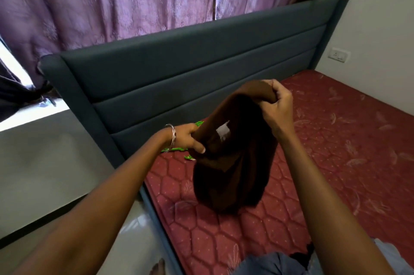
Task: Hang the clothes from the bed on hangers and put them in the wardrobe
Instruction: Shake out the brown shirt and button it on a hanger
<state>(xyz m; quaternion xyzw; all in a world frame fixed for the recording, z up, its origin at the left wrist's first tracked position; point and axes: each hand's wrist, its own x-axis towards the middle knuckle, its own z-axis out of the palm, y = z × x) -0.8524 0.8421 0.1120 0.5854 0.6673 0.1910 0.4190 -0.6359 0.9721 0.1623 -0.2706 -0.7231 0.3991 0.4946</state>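
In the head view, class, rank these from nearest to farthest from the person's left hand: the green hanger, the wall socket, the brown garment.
From the left hand:
1. Brown garment, held in its grip.
2. Green hanger, on the mattress just behind and below the hand.
3. Wall socket, far right on the wall.

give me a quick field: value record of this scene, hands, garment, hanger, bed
left hand: gripping lower edge of the brown garment
right hand: gripping its upper edge, raised higher
garment state: held open above the mattress, white label showing inside
green hanger: on the mattress by the headboard, mostly hidden by the left hand
other clothes: blue garment at bottom edge
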